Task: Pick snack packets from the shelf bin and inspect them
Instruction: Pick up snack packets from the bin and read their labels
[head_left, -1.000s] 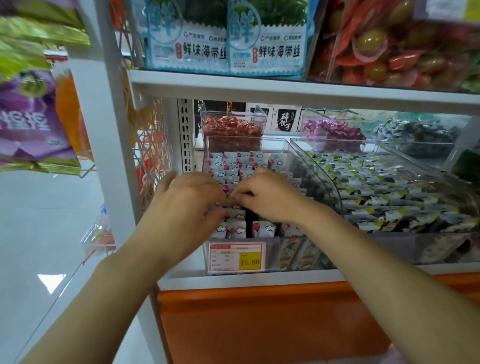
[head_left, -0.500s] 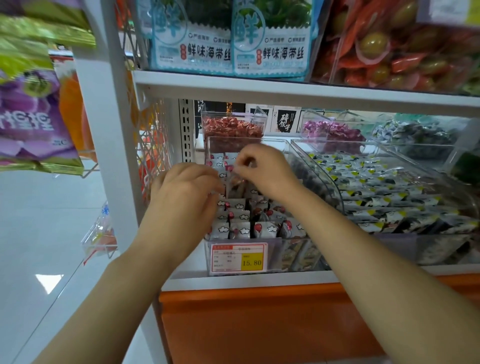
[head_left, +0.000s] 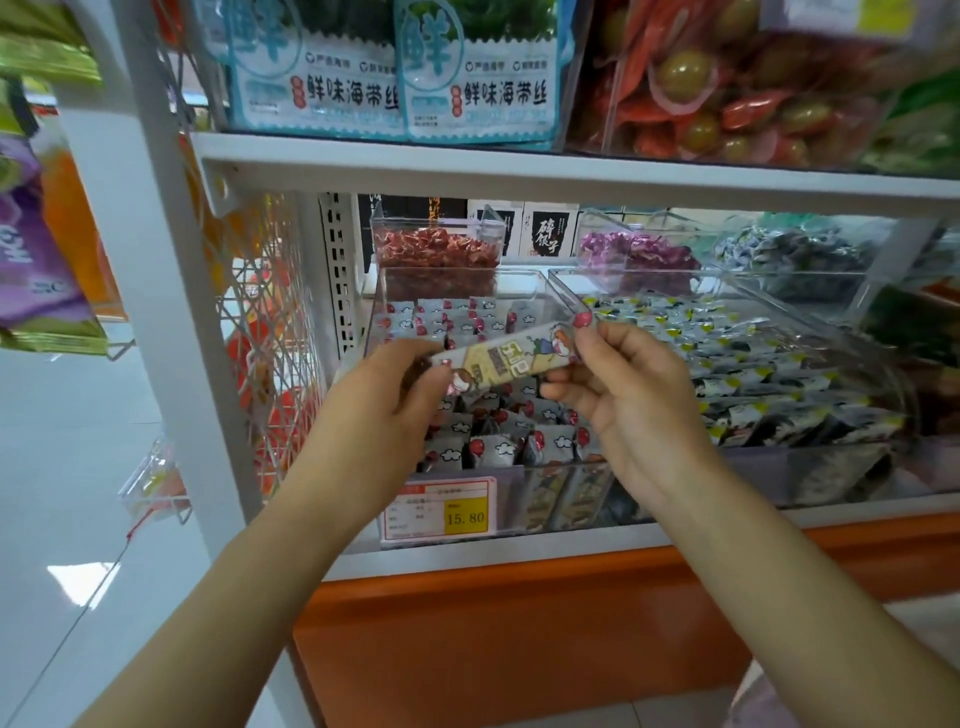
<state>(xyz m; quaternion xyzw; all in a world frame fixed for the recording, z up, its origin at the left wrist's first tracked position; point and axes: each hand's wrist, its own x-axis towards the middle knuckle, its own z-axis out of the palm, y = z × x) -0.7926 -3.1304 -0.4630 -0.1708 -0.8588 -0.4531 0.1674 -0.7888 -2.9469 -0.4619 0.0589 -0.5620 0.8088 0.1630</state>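
We hold the snack packet (head_left: 506, 358) above the clear bin (head_left: 540, 291), long axis running left to right, left hand (head_left: 384, 410) and right hand (head_left: 623, 384) each pinching one end.

Two blue packs (head_left: 400, 78) up top: big "鲜", then "鲜味海带丝". Price tag (head_left: 441, 512) on bin (head_left: 519, 271) front: 15.80, yellow patch. Box (head_left: 548, 236) at back: "碎银子".

The single view comes from a camera on the person's head. It faces forward and a little down, near to the white metal shelf (head_left: 519, 171). The left hand (head_left: 384, 410), the right hand (head_left: 631, 400) and the small printed snack packet (head_left: 506, 359) between them lie at the centre of the view.
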